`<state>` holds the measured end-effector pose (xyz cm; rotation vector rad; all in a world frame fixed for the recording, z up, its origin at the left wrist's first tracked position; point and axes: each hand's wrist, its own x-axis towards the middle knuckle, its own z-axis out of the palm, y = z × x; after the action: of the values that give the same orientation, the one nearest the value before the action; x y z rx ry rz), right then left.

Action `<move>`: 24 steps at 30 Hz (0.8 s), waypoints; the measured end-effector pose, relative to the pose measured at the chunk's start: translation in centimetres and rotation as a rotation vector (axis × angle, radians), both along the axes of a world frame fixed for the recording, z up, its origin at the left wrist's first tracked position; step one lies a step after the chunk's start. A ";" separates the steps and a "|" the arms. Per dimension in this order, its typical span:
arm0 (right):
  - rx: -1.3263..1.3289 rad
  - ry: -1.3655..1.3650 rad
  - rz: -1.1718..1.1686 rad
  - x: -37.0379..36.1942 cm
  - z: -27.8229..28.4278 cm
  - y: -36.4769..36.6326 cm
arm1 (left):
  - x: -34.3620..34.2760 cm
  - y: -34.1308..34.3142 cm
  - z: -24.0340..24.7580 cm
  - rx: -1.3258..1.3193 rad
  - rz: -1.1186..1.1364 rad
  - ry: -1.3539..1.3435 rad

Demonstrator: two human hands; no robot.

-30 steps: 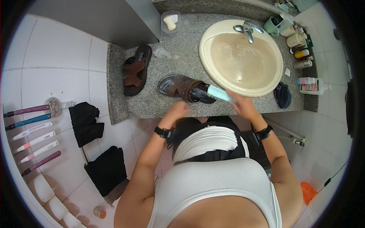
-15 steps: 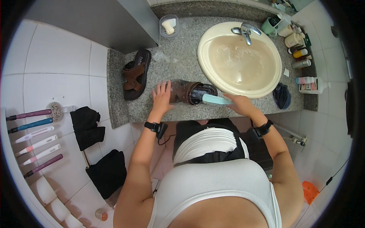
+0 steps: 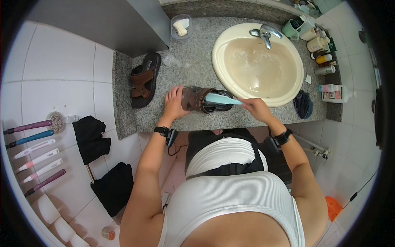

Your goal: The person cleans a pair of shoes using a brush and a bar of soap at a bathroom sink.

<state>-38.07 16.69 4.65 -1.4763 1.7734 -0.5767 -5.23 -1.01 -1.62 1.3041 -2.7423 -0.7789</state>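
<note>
A wet brown and black sandal [image 3: 196, 98] lies sideways on the grey granite counter, in front of the sink. My left hand [image 3: 176, 103] grips its left end, fingers over the far side and thumb along the near side. Closed round the narrow end of a light-blue handled brush [image 3: 220, 99], my right hand [image 3: 256, 108] holds it from the right. The wide end of the brush lies inside the sandal, against the insole behind the straps. Any bristles are hidden beneath it. A second brown and black sandal [image 3: 145, 82] rests to the left, near the counter's end.
The cream oval sink [image 3: 217, 74] holds cloudy water under a chrome faucet [image 3: 265, 33]. A soap dish [image 3: 181, 28] stands at the back left. Bottles [image 3: 319, 44] line the right side, near a dark bunched cloth [image 3: 303, 105]. Several toothbrush-like handles hang on the left wall.
My right hand has moved the brush left, deeper into the sandal over the insole. My left hand keeps its hold on the sandal's left end.
</note>
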 end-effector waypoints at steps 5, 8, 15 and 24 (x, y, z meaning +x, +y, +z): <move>0.008 0.048 0.053 0.5 0.4 -0.5 | 0.1 0.0 0.1 -0.005 0.000 -0.012; -0.136 0.150 0.213 4.2 -0.5 -4.4 | -0.2 -0.2 0.0 0.000 -0.026 -0.035; -0.070 0.015 0.220 3.6 -2.9 -5.4 | 0.0 -0.4 -0.5 0.017 -0.018 -0.021; 0.140 -0.130 0.027 -3.5 0.1 -0.1 | -0.2 -0.3 -0.4 -0.015 -0.028 -0.017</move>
<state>-41.61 16.54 4.78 -1.3354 1.6560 -0.5122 -5.40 -1.35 -2.02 1.2788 -2.7796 -0.7514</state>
